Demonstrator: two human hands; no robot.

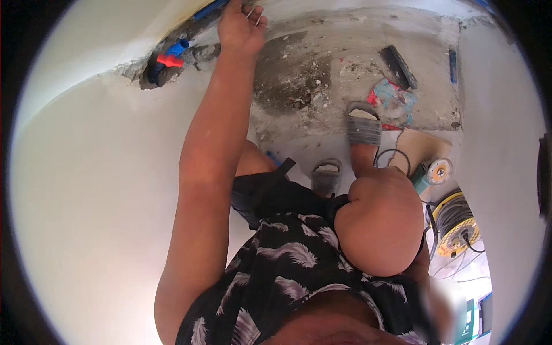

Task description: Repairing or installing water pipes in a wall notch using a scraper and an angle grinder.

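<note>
My left grip (242, 30) at top edge, fingers curled; cannot tell what it clasps, if anything. Blue pipe (209, 9) just left of grip, long axis slanting up rightward. Red-handled valve (170, 61) farther, lower left. Left grip nearer both; right grip out of view.

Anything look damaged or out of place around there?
Yes: the wall is broken raggedly around the red-handled valve, unlike its smooth surface nearby. Pale chips litter the rough floor, and a crumpled wrapper lies beside a slipper.
</note>
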